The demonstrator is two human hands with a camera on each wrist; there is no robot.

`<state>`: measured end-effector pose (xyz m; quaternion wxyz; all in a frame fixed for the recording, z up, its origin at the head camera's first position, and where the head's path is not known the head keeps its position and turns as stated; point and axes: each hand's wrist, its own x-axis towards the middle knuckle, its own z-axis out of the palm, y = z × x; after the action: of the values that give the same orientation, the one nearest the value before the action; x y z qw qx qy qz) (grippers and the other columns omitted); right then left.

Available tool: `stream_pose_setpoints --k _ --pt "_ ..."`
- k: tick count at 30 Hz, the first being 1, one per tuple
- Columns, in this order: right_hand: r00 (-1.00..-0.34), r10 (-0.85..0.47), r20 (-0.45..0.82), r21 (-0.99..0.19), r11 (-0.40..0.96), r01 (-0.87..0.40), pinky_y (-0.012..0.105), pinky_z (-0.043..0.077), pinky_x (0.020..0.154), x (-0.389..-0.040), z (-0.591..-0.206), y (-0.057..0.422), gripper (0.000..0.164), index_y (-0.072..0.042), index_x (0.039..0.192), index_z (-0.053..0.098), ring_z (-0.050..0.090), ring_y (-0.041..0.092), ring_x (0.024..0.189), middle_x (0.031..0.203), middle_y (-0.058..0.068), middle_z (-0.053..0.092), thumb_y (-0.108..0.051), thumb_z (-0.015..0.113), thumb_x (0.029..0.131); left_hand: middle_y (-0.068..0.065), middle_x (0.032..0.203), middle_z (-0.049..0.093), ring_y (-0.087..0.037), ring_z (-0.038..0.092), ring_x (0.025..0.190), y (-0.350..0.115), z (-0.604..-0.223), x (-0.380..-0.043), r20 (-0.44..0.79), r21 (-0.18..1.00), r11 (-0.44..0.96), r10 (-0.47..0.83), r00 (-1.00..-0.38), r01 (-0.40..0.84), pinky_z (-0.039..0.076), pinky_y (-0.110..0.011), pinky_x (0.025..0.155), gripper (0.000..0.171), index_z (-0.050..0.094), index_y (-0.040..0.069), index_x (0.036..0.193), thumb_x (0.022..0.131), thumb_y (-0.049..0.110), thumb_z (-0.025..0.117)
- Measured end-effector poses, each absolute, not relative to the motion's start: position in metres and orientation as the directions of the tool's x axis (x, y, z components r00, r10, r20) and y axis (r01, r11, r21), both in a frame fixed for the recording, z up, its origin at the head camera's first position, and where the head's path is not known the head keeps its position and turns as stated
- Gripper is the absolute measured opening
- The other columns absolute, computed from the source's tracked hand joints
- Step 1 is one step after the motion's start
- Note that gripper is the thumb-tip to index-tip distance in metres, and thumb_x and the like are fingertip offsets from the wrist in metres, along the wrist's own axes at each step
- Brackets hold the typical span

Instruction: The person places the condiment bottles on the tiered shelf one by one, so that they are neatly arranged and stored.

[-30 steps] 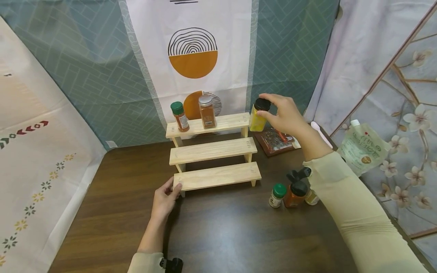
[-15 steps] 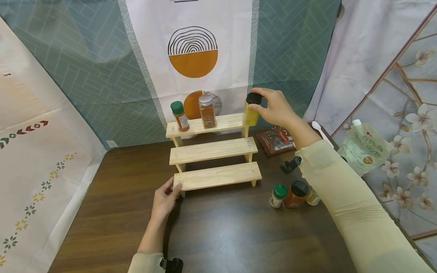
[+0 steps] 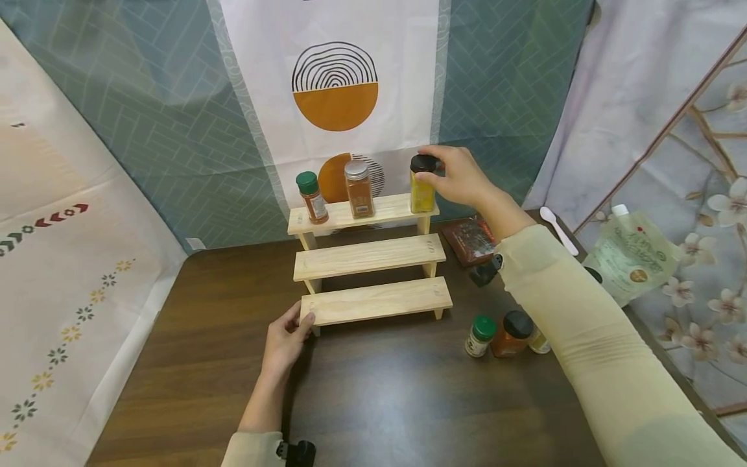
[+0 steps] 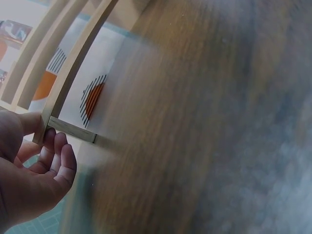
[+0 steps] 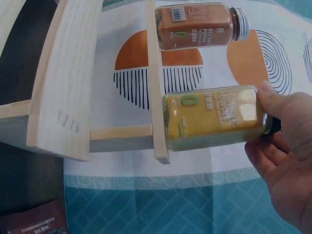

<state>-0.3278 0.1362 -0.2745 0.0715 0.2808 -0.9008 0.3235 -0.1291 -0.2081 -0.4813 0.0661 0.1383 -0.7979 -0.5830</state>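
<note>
Teal cloth (image 3: 504, 78) with a white panel (image 3: 403, 104) hangs behind the brown tabletop (image 3: 192, 370), cream cloth (image 3: 64, 168) along its left edge, blossom-printed cloth (image 3: 671, 143) along its right.

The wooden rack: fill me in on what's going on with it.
A person's right-hand grip holds a yellow jar by its black-lidded top, upright at the right end of the top shelf, its base apparently meeting the board. The left-hand grip holds the left end of the lowest shelf. A green-lidded jar and a silver-lidded jar stand along the top shelf. More jars stand on the table.
</note>
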Motion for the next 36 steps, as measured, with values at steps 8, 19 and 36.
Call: stream_pose_setpoints --k 8,19,36 --pt "-0.82 -0.485 0.306 -0.54 0.62 -0.569 0.049 0.048 0.099 -0.333 -0.266 0.13 0.054 -0.001 0.148 0.049 0.055 0.037 0.123 0.14 0.021 0.056 -0.02 0.067 0.1 -0.013 0.09 0.062 -0.014 0.06 0.077 -0.206 -0.48 -0.13 -0.035 0.949 0.289 -0.293 -0.956 -0.123 0.053 -0.021 0.067 0.051 0.053 -0.003 0.144 0.099 0.014 0.069" --pt "-0.82 -0.498 0.281 -0.566 0.604 -0.561 0.051 0.044 0.107 -0.331 -0.267 0.129 0.065 -0.005 0.156 0.034 0.048 0.036 0.133 0.15 0.019 0.046 -0.022 0.065 0.101 -0.014 0.088 0.063 -0.014 0.06 0.075 -0.205 -0.481 -0.128 -0.029 0.952 0.281 -0.3 -0.954 -0.117 0.054 -0.023 0.067 0.05 0.054 -0.003 0.143 0.099 0.015 0.069" --pt "-0.862 -0.369 0.347 -0.58 0.638 -0.507 0.052 0.044 0.104 -0.292 -0.31 0.174 0.054 -0.001 0.146 0.047 0.053 0.035 0.125 0.134 0.02 0.058 -0.024 0.066 0.101 -0.016 0.089 0.064 -0.016 0.061 0.075 -0.206 -0.481 -0.125 -0.026 0.956 0.27 -0.295 -0.955 -0.11 0.053 -0.022 0.065 0.052 0.053 -0.003 0.144 0.098 0.016 0.069"
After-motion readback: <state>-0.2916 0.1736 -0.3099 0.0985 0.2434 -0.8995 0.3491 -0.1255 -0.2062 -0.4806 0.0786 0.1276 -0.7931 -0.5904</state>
